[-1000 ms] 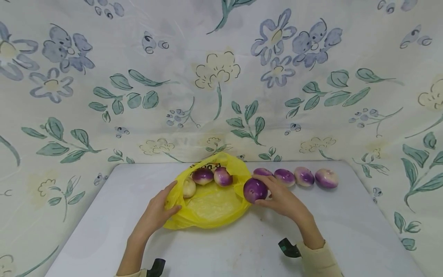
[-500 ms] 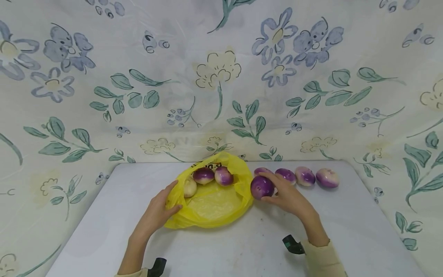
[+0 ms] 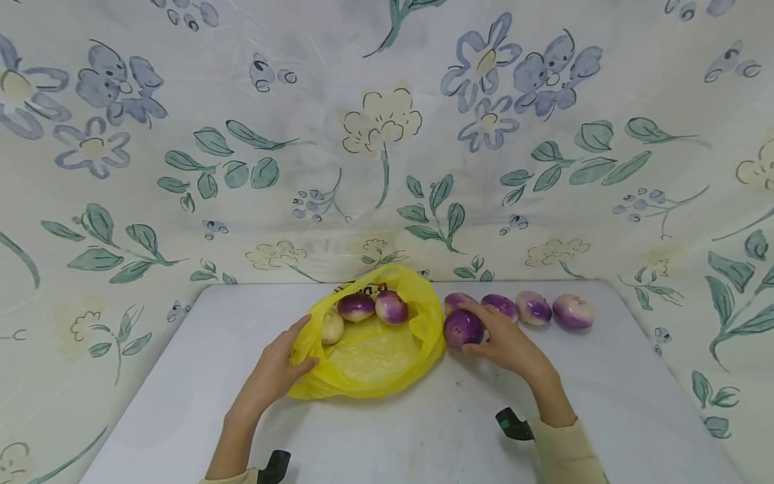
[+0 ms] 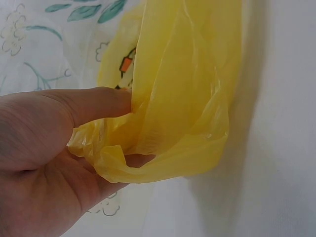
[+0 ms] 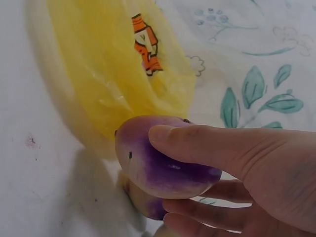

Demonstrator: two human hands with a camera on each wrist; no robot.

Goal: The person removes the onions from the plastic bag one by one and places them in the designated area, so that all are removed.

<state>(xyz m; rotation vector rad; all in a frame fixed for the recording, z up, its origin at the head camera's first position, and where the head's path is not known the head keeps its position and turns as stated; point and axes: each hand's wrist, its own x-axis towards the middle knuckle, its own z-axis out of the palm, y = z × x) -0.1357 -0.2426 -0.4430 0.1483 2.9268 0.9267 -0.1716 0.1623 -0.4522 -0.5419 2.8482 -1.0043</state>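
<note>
A yellow plastic bag (image 3: pixel 426 339) lies with its mouth spread open on the white table. My left hand (image 3: pixel 275 370) holds the bag's left edge, thumb on the near side of the plastic; in the left wrist view the film (image 4: pixel 182 108) passes between thumb and fingers. Two purple-and-white turnips, a left one (image 3: pixel 355 307) and a right one (image 3: pixel 392 308), sit inside beside a pale round vegetable (image 3: pixel 332 327). Just right of the bag, my right hand (image 3: pixel 510 346) grips another purple turnip (image 3: pixel 463 329), its thumb across the skin in the right wrist view.
Several turnips stand in a row behind and right of my right hand, from a partly covered one (image 3: pixel 457 300) to the end one (image 3: pixel 573 312). Behind the white table (image 3: pixel 387 444) hangs a flowered cloth (image 3: pixel 338 134).
My right hand has moved a little to the right with its turnip, from against the bag's edge toward the row. The left hand and bag have hardly changed.
</note>
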